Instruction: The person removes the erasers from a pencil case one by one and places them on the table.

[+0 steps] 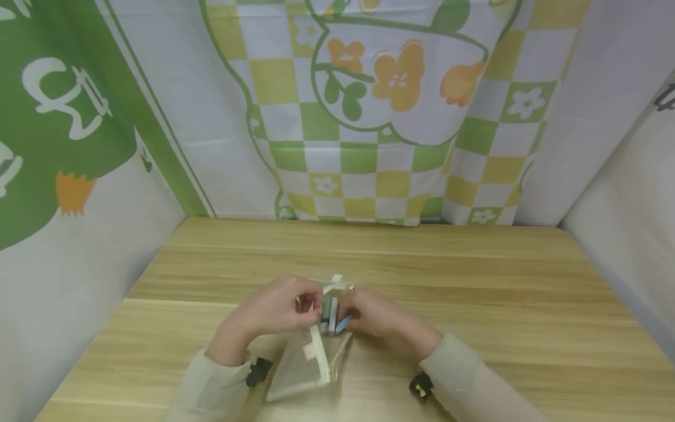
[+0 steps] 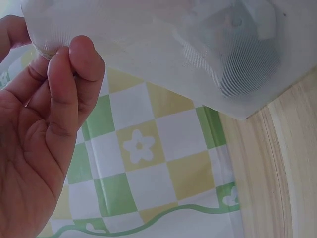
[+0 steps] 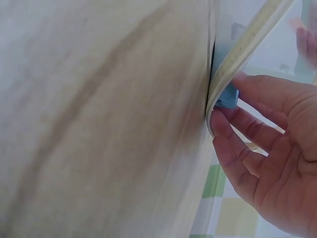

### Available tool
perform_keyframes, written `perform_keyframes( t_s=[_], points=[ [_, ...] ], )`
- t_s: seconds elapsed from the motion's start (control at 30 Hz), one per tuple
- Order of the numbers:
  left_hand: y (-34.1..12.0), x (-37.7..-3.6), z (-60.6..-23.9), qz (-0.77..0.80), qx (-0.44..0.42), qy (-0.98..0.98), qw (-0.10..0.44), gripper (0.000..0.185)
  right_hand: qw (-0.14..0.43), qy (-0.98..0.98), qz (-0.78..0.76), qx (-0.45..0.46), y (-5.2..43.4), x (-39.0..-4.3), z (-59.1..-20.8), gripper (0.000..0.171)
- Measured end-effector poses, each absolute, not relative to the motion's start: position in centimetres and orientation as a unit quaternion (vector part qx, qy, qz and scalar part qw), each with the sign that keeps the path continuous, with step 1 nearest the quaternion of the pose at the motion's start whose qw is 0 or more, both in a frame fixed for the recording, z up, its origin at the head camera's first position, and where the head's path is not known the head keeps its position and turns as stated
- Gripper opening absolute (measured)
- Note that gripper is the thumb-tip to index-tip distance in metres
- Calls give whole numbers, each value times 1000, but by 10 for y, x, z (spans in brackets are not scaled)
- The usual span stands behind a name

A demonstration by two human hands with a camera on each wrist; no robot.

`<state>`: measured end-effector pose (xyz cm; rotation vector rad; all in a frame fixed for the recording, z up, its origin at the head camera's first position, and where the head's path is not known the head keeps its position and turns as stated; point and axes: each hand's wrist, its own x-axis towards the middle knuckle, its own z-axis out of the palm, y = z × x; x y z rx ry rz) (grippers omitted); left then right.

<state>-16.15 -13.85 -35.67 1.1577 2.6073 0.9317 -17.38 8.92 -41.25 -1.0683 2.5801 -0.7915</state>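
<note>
Low in the centre of the head view, both hands meet over a wooden surface (image 1: 474, 305) with bare wood stretching wide to the left, right and toward the top of the frame, where a green-and-yellow checked cloth (image 1: 369, 146) with orange flowers hangs along the far edge; pale walls close in at both sides. The mesh pouch (image 1: 308, 357) lies just below the hands, its bottom end near the lower edge of the frame, its open mouth lifted up between the fingers. The left hand (image 1: 279, 310) pinches the pouch's rim, thumb and forefinger clamped on the white mesh, and the left wrist view shows that pinch in its upper left corner with the netting spreading across the top of the frame. The right hand (image 1: 374, 316) has its fingers curled at the zipper edge, pressing a small blue item (image 1: 343, 323) against the opening; the right wrist view shows the blue corner tucked just behind the cream zipper band at upper right. A greyish block shows through the mesh in the left wrist view. White lettering sits on the green cloth at upper left, too distorted to read.
</note>
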Motion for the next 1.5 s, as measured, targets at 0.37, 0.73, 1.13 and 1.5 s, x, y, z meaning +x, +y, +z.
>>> perform_keyframes(
  t_s=[0.37,0.73,1.13,1.5],
  points=[
    [-138,-159,-358,310,376,869,86,15,122,872,-289,-375,88,-174,-414,10],
    [-138,-160,-357,320,382,863,85,16,140,865,-306,-372,90,-172,-414,6],
    [-140,-159,-358,327,384,859,92,15,164,855,-325,-368,91,-170,-409,5],
    [-139,-158,-356,326,377,861,101,17,166,850,-347,-361,94,-164,-403,5]
  ],
)
